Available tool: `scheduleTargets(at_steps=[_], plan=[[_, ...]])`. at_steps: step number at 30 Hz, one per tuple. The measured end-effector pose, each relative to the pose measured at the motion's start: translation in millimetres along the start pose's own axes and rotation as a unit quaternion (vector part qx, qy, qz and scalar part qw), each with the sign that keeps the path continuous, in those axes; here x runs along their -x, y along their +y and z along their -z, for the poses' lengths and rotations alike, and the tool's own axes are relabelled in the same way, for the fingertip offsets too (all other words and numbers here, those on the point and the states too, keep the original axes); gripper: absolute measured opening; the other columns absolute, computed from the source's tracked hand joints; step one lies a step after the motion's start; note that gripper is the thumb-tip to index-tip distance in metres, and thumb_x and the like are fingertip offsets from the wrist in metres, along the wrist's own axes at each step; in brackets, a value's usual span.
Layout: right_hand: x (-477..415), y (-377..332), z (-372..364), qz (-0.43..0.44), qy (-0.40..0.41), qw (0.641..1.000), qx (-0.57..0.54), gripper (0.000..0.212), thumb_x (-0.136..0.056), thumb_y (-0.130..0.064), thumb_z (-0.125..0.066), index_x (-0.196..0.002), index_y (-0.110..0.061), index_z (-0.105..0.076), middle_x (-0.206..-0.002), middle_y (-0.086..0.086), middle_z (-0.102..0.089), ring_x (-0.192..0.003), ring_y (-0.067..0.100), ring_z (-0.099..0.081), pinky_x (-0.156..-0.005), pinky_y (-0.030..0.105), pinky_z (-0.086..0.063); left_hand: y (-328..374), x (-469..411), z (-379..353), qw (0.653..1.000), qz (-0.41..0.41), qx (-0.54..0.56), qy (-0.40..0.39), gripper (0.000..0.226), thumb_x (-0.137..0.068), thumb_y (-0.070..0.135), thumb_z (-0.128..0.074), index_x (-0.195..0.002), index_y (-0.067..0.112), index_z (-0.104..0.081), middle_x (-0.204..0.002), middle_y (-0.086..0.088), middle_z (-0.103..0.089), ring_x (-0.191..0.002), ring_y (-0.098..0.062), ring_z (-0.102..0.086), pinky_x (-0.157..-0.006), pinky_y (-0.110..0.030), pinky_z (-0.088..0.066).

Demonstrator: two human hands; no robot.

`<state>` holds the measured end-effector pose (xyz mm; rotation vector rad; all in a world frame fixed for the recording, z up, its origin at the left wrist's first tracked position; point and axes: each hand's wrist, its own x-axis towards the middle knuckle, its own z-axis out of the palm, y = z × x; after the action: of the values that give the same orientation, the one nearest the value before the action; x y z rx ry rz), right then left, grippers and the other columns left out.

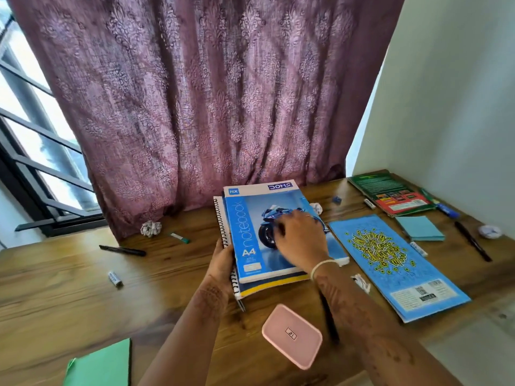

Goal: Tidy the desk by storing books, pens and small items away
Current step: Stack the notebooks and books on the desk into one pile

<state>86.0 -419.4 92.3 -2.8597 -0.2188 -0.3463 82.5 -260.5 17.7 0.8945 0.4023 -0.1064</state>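
Centrally: notebook stack, held at mid-desk.
Left hand grips the stack's spiral-bound edge, fingers curled round it. Right hand rests on the top cover, fingers loosely spread. Blue book lies just beside, right; pink case near front.

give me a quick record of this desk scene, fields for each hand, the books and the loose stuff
left: the left hand grips the stack of notebooks at its spiral edge
right: the right hand rests on the blue notebook topping the stack
surface: wooden desk
books still out: blue book right of the stack, green book in the far right corner
small items out: pink case, black pen, sticky notes, crumpled paper
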Motion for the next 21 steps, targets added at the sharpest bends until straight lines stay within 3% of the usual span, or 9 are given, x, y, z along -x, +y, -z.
scheduleTargets(at_steps=[3,5,6,8,10,13,18,20,21], plan=[[-6.1,47.4,-4.8,-0.125,0.015,0.992,0.029,0.044,-0.093,-0.04,-0.047,-0.13,-0.016,-0.045,-0.128,0.011,-0.052,-0.118,0.034,-0.051,-0.094,0.044,-0.041,-1.0,-3.0,0.5,1.0,0.0,-0.018,-0.009,0.022,-0.095,0.006,-0.051,-0.109,0.022,-0.057,-0.07,-0.008,-0.073,-0.054,-0.02,-0.07,-0.047,-0.031,-0.058],[-7.8,74.1,-3.5,-0.211,-0.006,0.974,-0.078,0.055,-0.093,-0.047,-0.05,-0.133,-0.011,-0.043,-0.132,0.015,-0.052,-0.119,0.036,-0.052,-0.094,0.043,-0.042,-1.6,-5.5,-1.0,0.999,0.009,-0.025,-0.025,0.02,-0.096,0.006,-0.05,-0.106,0.022,-0.057,-0.067,-0.008,-0.072,-0.052,-0.018,-0.069,-0.044,-0.028,-0.056],[-7.6,83.8,-0.7,-0.248,-0.027,0.949,-0.19,0.057,-0.093,-0.048,-0.052,-0.134,-0.01,-0.044,-0.133,0.014,-0.054,-0.118,0.034,-0.053,-0.092,0.04,-0.044,-1.7,-6.1,-2.8,0.999,0.016,-0.029,-0.036,0.02,-0.097,0.006,-0.049,-0.106,0.022,-0.057,-0.066,-0.008,-0.072,-0.051,-0.018,-0.069,-0.044,-0.028,-0.056],[-0.9,94.3,7.7,-0.299,-0.062,0.864,-0.401,0.045,-0.095,-0.041,-0.055,-0.126,-0.008,-0.054,-0.122,0.01,-0.061,-0.102,0.026,-0.059,-0.077,0.03,-0.044,-3.6,-7.7,-9.3,0.997,0.028,-0.035,-0.064,0.021,-0.097,0.005,-0.048,-0.104,0.023,-0.057,-0.065,-0.008,-0.071,-0.051,-0.018,-0.068,-0.045,-0.028,-0.056],[8.0,102.3,10.3,-0.312,-0.087,0.816,-0.479,0.033,-0.095,-0.034,-0.057,-0.115,-0.009,-0.062,-0.105,0.005,-0.067,-0.088,0.019,-0.06,-0.07,0.027,-0.043,-7.9,-10.3,-16.8,0.994,0.043,-0.046,-0.088,0.02,-0.098,0.007,-0.047,-0.103,0.023,-0.057,-0.063,-0.007,-0.071,-0.049,-0.017,-0.068,-0.045,-0.027,-0.057],[22.8,113.2,10.4,-0.316,-0.057,0.802,-0.504,0.035,-0.09,-0.028,-0.066,-0.116,-0.006,-0.059,-0.104,0.0,-0.066,-0.094,0.019,-0.059,-0.082,0.029,-0.043,-15.2,-14.9,-29.9,0.987,0.079,-0.072,-0.121,0.015,-0.098,0.024,-0.048,-0.106,0.014,-0.056,-0.059,-0.005,-0.069,-0.046,-0.014,-0.067,-0.042,-0.024,-0.054],[41.2,142.0,12.3,-0.336,0.0,0.777,-0.533,0.065,-0.085,-0.023,-0.072,-0.139,-0.005,-0.041,-0.114,-0.001,-0.053,-0.1,0.017,-0.054,-0.09,0.027,-0.042,-26.4,-13.4,-57.8,0.966,0.13,-0.105,-0.197,0.063,-0.091,0.065,-0.035,-0.099,0.011,-0.067,-0.077,-0.009,-0.075,-0.06,-0.024,-0.072,-0.054,-0.035,-0.06],[44.8,155.7,10.4,-0.344,-0.003,0.768,-0.54,0.07,-0.078,-0.027,-0.079,-0.136,-0.005,-0.047,-0.117,0.001,-0.063,-0.101,0.022,-0.063,-0.095,0.035,-0.049,-30.8,-9.0,-68.9,0.958,0.141,-0.119,-0.218,0.063,-0.087,0.065,-0.046,-0.114,0.012,-0.067,-0.093,-0.012,-0.075,-0.074,-0.028,-0.073,-0.068,-0.043,-0.061],[46.5,160.6,11.8,-0.344,-0.003,0.765,-0.544,0.069,-0.074,-0.028,-0.081,-0.132,-0.005,-0.053,-0.115,0.005,-0.068,-0.099,0.024,-0.067,-0.094,0.041,-0.052,-34.6,-9.2,-72.9,0.957,0.137,-0.137,-0.215,0.057,-0.087,0.056,-0.055,-0.12,0.011,-0.064,-0.093,-0.013,-0.075,-0.073,-0.027,-0.073,-0.066,-0.042,-0.061]])
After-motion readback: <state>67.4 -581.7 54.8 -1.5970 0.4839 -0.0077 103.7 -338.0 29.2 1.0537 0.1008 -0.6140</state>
